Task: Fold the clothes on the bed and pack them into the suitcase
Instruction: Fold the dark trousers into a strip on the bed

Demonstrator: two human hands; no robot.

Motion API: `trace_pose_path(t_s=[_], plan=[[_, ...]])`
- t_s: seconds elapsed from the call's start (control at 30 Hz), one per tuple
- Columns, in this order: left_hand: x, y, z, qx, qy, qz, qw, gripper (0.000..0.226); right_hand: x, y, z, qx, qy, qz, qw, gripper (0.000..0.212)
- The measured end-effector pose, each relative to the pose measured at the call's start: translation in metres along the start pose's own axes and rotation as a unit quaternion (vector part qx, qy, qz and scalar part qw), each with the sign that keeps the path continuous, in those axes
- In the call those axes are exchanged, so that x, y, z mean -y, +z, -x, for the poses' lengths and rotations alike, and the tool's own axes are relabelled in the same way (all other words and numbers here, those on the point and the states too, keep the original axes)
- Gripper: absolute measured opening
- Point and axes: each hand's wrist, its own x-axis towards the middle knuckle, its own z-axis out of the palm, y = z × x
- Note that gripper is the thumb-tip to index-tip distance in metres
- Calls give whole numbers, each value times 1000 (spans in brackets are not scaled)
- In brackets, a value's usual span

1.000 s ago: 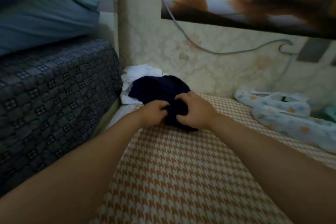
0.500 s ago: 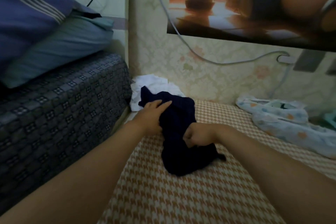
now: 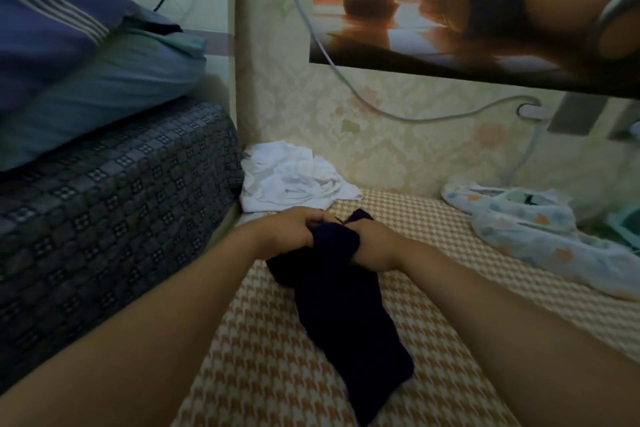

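Observation:
A dark navy garment (image 3: 349,315) lies stretched along the houndstooth bed sheet (image 3: 263,374), running from my hands toward me. My left hand (image 3: 294,229) grips its far end with curled fingers. My right hand (image 3: 372,239) holds the same end from the right, its fingers hidden in the cloth. A crumpled white garment (image 3: 294,180) lies just behind my hands in the corner. A pale blue patterned garment (image 3: 526,229) lies at the right by the wall. No suitcase is in view.
A dark checked mattress or cushion block (image 3: 104,211) rises at the left, with blue pillows (image 3: 79,73) on top. A floral wall (image 3: 398,142) with a poster and a cable runs behind the bed. A teal cloth (image 3: 627,225) shows at the far right.
The navy garment has been pulled off the white one toward me and now lies stretched out long. Both hands have come together on its far end. The white garment is uncovered.

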Motion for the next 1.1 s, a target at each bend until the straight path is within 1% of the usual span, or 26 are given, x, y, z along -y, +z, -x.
trace_pose_path(t_s=[0.03,0.07,0.1,0.13,0.17,0.2,0.23,0.27,0.3,0.33,0.37,0.4,0.43,0.47,0.53,0.57,0.63,0.7,0.77,0.83,0.9,0.93,0.97,1.0,1.07,1.1], plan=[[0,-6,5,26,-28,27,999,51,2,-3,1,16,35,-24,999,11],[0,-12,9,32,-45,45,997,48,4,-9,4,45,84,-18,995,8],[-3,-16,12,16,-51,57,997,43,6,-18,10,95,134,-6,986,11],[-5,-19,12,-19,-49,58,997,39,9,-28,17,163,185,-8,969,17],[-6,-21,9,-63,-43,54,996,35,9,-37,19,226,233,-44,945,26],[-5,-22,4,-107,-34,42,993,31,12,-46,23,258,262,-80,927,35],[-4,-24,-1,-142,-24,28,989,29,14,-52,20,255,274,-101,922,41],[-1,-26,-9,-165,-17,3,986,28,15,-57,13,218,265,-91,935,42],[4,-29,-17,-181,-13,-32,983,28,13,-58,0,143,237,-52,960,41],[11,-31,-25,-191,-14,-79,978,26,13,-56,-15,44,195,-2,980,39],[17,-33,-32,-200,-16,-130,971,26,15,-51,-32,-55,146,50,987,39],[25,-34,-40,-206,-22,-178,962,30,15,-44,-51,-121,111,75,984,38],[34,-35,-48,-213,-26,-217,952,37,15,-33,-70,-149,86,90,981,40],[42,-36,-55,-215,-32,-249,944,43,15,-20,-90,-150,62,111,980,48],[60,-39,-67,-215,-41,-289,932,49,10,11,-128,-111,36,184,976,65],[70,-42,-74,-219,-39,-300,928,50,7,24,-144,-96,34,229,968,69],[85,-47,-82,-224,-35,-314,922,51,1,40,-168,-96,31,311,945,60],[95,-51,-85,-236,-32,-320,917,54,-5,47,-187,-130,13,321,938,43],[97,-52,-85,-254,-20,-331,909,62,-4,49,-194,-170,-30,210,962,32],[94,-52,-81,-288,12,-353,890,74,8,44,-184,-199,-72,37,977,29],[88,-53,-75,-312,47,-346,883,79,18,34,-161,-237,-76,-112,962,31],[85,-53,-74,-300,56,-321,897,76,20,29,-148,-244,-74,-151,955,33],[76,-51,-71,-284,64,-313,904,71,23,24,-134,-235,-72,-164,955,33],[69,-48,-70,-273,41,-300,913,65,22,20,-122,-213,-64,-152,963,33],[52,-39,-62,-271,-41,-307,911,50,16,17,-99,-158,-33,-98,982,34],[47,-32,-57,-252,-31,-326,911,35,14,16,-84,-125,-15,-96,987,48]])
